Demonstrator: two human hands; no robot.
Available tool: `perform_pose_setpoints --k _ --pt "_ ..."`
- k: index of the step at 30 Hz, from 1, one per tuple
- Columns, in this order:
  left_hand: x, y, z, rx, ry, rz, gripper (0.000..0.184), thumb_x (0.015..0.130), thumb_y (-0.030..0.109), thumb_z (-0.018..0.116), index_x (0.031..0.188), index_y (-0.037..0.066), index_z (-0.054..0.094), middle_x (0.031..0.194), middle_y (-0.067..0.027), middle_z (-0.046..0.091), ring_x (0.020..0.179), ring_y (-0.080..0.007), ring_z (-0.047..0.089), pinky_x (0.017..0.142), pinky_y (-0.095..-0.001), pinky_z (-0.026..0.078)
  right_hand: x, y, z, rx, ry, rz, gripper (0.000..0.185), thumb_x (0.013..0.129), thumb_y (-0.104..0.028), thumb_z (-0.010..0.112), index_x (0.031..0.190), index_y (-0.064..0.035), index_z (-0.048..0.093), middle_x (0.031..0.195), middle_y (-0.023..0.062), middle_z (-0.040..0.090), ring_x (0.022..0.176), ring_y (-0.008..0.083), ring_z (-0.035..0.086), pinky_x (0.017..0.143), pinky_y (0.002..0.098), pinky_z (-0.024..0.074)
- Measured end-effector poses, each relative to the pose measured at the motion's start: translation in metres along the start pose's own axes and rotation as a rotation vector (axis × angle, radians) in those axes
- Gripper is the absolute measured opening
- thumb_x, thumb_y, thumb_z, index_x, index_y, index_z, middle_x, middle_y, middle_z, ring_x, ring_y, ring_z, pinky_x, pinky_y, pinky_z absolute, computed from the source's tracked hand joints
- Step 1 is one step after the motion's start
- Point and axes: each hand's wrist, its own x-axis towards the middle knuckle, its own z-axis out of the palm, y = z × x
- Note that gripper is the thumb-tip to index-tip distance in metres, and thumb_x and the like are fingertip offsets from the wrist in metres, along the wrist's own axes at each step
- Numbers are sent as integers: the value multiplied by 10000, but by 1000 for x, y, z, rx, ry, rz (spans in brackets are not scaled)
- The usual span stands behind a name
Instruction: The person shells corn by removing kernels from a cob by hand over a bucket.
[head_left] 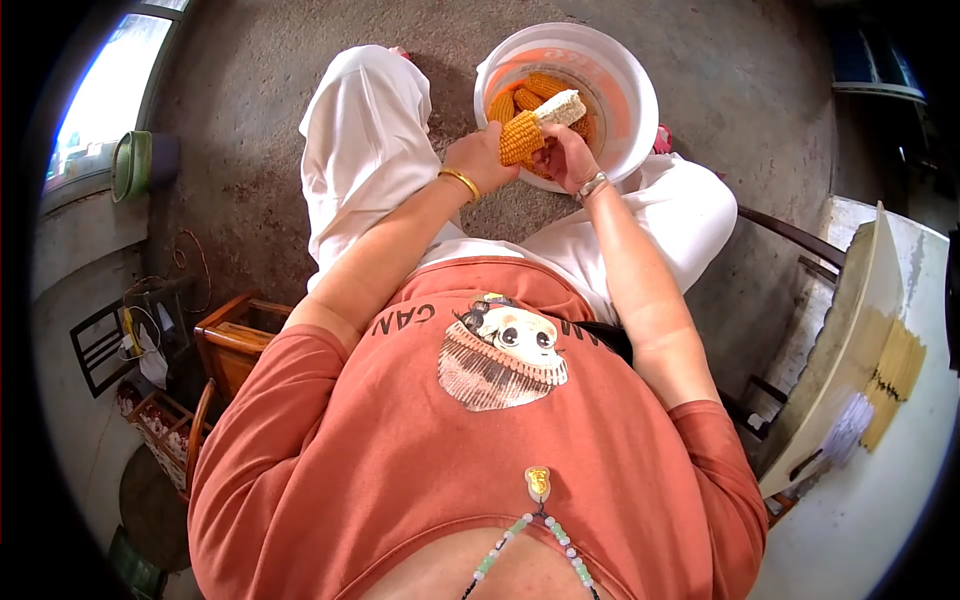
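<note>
A partly stripped corn cob (521, 138) is held over the bucket; its near-left part has yellow-orange kernels, while the far-right end is bare and white. My left hand (482, 160) is closed around the kernel-covered end. On the other side, my right hand (570, 160) has its fingers bent against the cob near the edge of the kernels; its fingertips are partly hidden. Beneath both hands stands a white bucket (634, 100) between my knees. Several whole corn cobs (546, 85) lie inside it, some hidden by my hands.
A concrete floor (260, 130) surrounds the bucket. To the left are a wooden chair (240, 325) and a green container (130, 165) by the window. On the right stands a pale table (905, 270) with a yellowish stack (895, 375) on it.
</note>
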Motion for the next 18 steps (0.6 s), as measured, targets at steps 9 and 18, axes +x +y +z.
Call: perform_pose_setpoints --k 9,18 --pt "-5 0 -4 -119 37 46 579 687 420 720 1112 75 529 905 -198 652 851 -365 631 727 -435 505 -2 -7 -2 -37 -22 28 260 883 -293 604 1025 -79 562 891 20 599 683 100 562 606 226 493" --pt "-6 4 -4 -68 74 95 619 699 469 709 1179 134 510 909 -186 654 838 -356 640 721 -431 512 8 4 -11 -20 -13 36 328 864 -349 635 1048 -93 548 906 2 592 705 88 563 596 222 499"
